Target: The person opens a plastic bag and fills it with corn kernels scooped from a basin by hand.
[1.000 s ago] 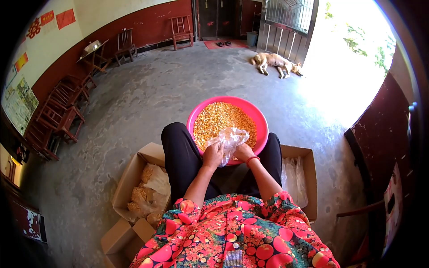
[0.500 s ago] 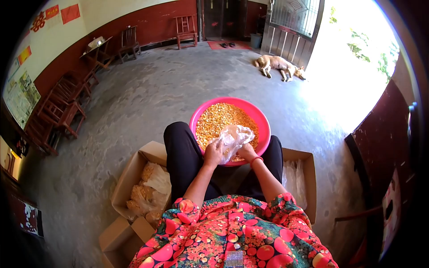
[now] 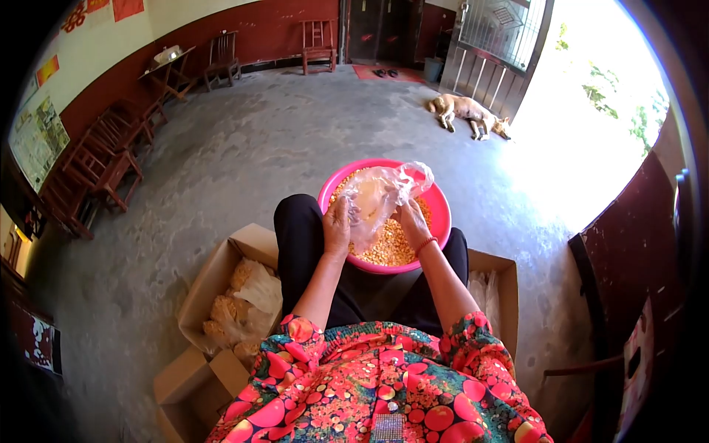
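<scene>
"Two grips: what do the left hand (image 3: 337,226) and the right hand (image 3: 416,226) hold?"

"One crinkled, clear plastic bag (image 3: 375,198), above a round, bright pink basin (image 3: 444,209) of yellow-orange corn kernels (image 3: 390,249)."

"Which way does it point?"

"Its long axis slants from the basin's near left part to its far right rim, with a loose loop of film at that far end."

"How closed are the fingers?"

"The left hand curls around the bag's left edge. The right pinches film on the right; its fingertips are partly hidden."
</scene>
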### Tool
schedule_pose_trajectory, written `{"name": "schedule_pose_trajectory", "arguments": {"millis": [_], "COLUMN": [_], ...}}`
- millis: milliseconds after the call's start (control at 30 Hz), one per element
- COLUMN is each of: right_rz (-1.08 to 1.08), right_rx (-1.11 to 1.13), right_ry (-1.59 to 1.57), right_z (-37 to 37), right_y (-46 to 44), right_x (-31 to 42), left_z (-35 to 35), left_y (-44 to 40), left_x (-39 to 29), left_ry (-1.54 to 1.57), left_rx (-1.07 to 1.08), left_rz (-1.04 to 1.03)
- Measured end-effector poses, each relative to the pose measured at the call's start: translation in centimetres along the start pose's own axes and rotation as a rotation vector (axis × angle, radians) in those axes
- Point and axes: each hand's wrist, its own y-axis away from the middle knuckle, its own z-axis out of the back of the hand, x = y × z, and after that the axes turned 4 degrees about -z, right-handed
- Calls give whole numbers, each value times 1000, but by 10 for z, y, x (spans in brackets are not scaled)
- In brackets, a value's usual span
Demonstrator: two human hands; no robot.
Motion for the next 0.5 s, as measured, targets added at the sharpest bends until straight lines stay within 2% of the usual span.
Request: {"name": "schedule_pose_trajectory", "arguments": {"millis": [67, 133, 200, 267, 300, 333, 367, 433, 467, 500], "right_rz": [59, 89, 0, 89, -365, -371, -88, 160, 158, 43], "right_rx": [-3, -115, -108, -163, -209, -202, -222, -120, -113, -84], "right_ry": [21, 207, 244, 897, 662, 666, 995, 1203, 1204, 1164], "right_z": [0, 3, 32, 63, 56, 72, 102, 113, 94, 63], "right_y": [-2, 6, 7, 3, 8, -4, -24, -36, -20, 5], "right_x": [-3, -14, -54, -91, -71, -101, -155, -170, -144, -103], "left_z": [0, 5, 5, 9, 10, 13, 15, 5, 6, 8], "left_y": [1, 4, 12, 18, 21, 22, 22, 24, 24, 25], "left_x": [5, 16, 21, 37, 44, 51, 56, 44, 45, 47], "left_ry": [15, -17, 37, -75, 44, 43, 40, 52, 52, 34], "left_rx": [-30, 8, -7, 39, 29, 20, 11, -43, -49, -4], "left_rz": [-20, -16, 42, 116, 168, 171, 153, 119, 120, 125]}}
